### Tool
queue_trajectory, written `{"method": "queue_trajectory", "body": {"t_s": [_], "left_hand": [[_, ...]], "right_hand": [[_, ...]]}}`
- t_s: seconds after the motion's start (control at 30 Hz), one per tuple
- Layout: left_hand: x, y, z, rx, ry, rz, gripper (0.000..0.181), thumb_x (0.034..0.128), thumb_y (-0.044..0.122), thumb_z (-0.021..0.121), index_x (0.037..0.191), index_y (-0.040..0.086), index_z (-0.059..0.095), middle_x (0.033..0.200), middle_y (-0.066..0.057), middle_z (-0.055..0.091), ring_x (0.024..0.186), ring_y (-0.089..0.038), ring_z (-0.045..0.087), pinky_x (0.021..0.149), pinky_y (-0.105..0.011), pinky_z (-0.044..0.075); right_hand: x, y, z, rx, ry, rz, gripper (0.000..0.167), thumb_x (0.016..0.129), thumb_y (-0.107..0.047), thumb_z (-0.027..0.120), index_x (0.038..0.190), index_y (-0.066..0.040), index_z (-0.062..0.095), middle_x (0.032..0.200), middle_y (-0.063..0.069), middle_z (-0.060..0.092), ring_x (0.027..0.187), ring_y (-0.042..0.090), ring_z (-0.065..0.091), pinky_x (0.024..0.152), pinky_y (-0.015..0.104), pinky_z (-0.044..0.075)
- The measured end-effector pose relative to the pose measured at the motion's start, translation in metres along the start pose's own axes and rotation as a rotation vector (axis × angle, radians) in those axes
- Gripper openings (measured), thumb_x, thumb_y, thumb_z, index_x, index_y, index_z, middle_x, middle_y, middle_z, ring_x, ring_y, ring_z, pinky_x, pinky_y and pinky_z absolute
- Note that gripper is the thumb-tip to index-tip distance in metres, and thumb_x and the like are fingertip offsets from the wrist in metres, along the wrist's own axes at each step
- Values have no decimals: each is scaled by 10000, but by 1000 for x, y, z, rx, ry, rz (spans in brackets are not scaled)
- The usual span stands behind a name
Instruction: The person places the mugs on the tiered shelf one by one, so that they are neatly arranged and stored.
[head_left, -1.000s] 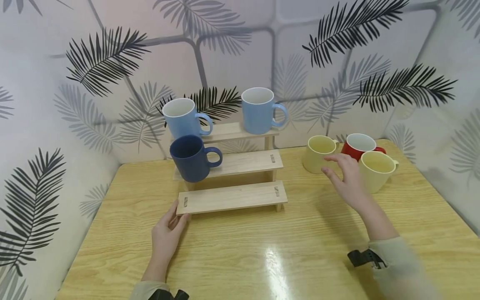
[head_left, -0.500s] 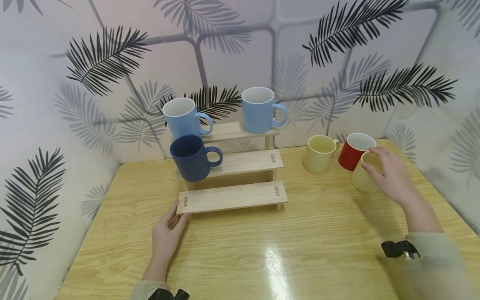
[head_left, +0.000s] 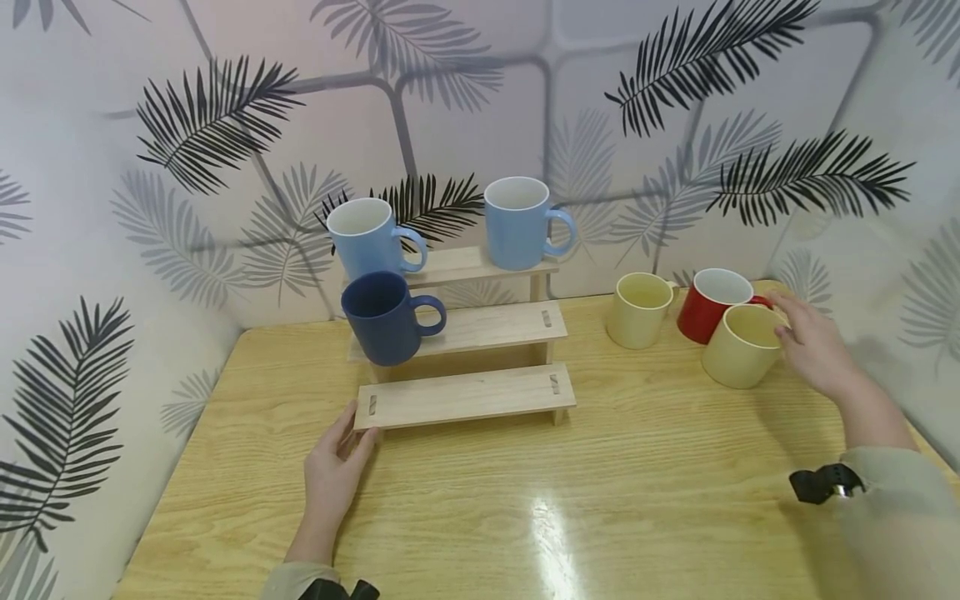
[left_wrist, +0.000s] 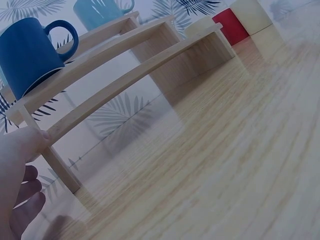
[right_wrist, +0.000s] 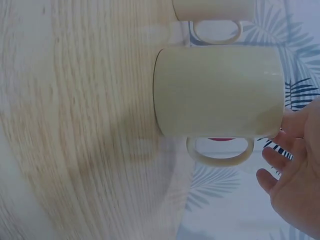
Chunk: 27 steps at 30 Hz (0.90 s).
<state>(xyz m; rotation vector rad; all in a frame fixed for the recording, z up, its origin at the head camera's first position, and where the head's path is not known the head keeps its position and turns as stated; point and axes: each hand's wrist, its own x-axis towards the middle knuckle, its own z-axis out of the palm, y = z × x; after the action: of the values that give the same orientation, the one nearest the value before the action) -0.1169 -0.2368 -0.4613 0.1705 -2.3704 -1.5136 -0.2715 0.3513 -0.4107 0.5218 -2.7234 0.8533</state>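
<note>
In the head view my left hand (head_left: 333,475) holds the front left corner of a wooden three-tier stand (head_left: 465,396), its thumb at the front edge. The left wrist view shows that thumb against the end of the lowest board (left_wrist: 125,82). My right hand (head_left: 817,350) is at the right side of the nearer yellow mug (head_left: 738,354), which stands upright on the table. In the right wrist view, fingertips meet this mug's rim, close to its handle (right_wrist: 220,161); the other fingers are loosely bent, off the handle. A red mug (head_left: 697,312) stands just behind.
A second yellow mug (head_left: 636,317) stands left of the red one. Two light blue mugs (head_left: 367,233) are on the top tier, and a dark blue mug (head_left: 382,325) is at the middle tier's left end. A patterned wall (head_left: 480,125) rises behind the table (head_left: 465,517).
My right hand has moved right, from between the yellow mugs, across the nearer yellow mug to its right side. That mug has shifted slightly left. The left hand stays at the stand.
</note>
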Motion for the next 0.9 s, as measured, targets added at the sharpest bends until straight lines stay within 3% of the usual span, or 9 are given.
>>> {"method": "queue_trajectory", "body": {"t_s": [0.17, 0.3, 0.4, 0.43, 0.53, 0.63, 0.7, 0.9], "left_hand": [[5, -16, 1, -9, -8, 6, 558, 906, 111, 674, 1386, -56, 444, 1408, -209, 443, 1269, -335, 456, 995, -276, 437], [9, -36, 3, -16, -5, 8, 583, 902, 203, 684, 1401, 7, 458, 1417, -155, 450, 1272, -281, 464, 974, -180, 435], [9, -40, 3, -10, -4, 22, 588, 905, 232, 681, 1402, 11, 459, 1415, -159, 453, 1265, -287, 472, 968, -179, 439], [9, -40, 3, -9, -5, 26, 588, 906, 236, 679, 1402, 10, 459, 1414, -163, 453, 1262, -292, 474, 968, -185, 441], [9, -40, 3, -5, -7, 23, 590, 908, 244, 676, 1405, 14, 456, 1418, -160, 448, 1261, -296, 474, 970, -190, 443], [9, -40, 3, -5, -7, 15, 590, 907, 249, 676, 1406, 21, 458, 1421, -154, 446, 1262, -293, 474, 970, -187, 442], [9, -40, 3, -5, -6, 13, 589, 907, 251, 676, 1405, 24, 460, 1422, -150, 445, 1265, -289, 470, 971, -186, 442], [8, -39, 2, 0, -11, 7, 586, 909, 235, 674, 1408, 22, 455, 1426, -148, 442, 1275, -282, 460, 978, -199, 439]], "right_hand": [[4, 3, -5, 35, -10, 34, 451, 941, 101, 325, 1389, 155, 306, 1344, 430, 320, 1244, 605, 257, 1087, 673, 166], [7, 6, -12, 34, -85, 92, 625, 785, 191, 295, 1409, 142, 283, 1376, 410, 300, 1298, 568, 219, 1083, 677, 178], [8, 11, -14, 34, -138, 106, 717, 665, 226, 295, 1376, 144, 331, 1357, 400, 327, 1276, 545, 264, 1019, 692, 284], [8, 13, -15, 19, -148, 106, 702, 661, 228, 306, 1356, 142, 360, 1339, 394, 352, 1255, 536, 292, 1034, 611, 351], [8, 17, -13, -23, -144, 83, 569, 730, 232, 337, 1281, 135, 442, 1252, 385, 437, 1138, 518, 397, 911, 554, 452], [7, 20, -10, -44, -117, 68, 382, 869, 172, 396, 1237, 126, 486, 1191, 384, 487, 1078, 519, 441, 856, 534, 445], [7, 20, -9, -41, -96, 57, 296, 933, 115, 427, 1220, 123, 499, 1167, 388, 498, 1061, 524, 450, 816, 586, 406], [5, 19, -10, -30, -102, 64, 254, 966, 79, 435, 1204, 133, 504, 1166, 380, 500, 1070, 524, 440, 845, 612, 392]]}}
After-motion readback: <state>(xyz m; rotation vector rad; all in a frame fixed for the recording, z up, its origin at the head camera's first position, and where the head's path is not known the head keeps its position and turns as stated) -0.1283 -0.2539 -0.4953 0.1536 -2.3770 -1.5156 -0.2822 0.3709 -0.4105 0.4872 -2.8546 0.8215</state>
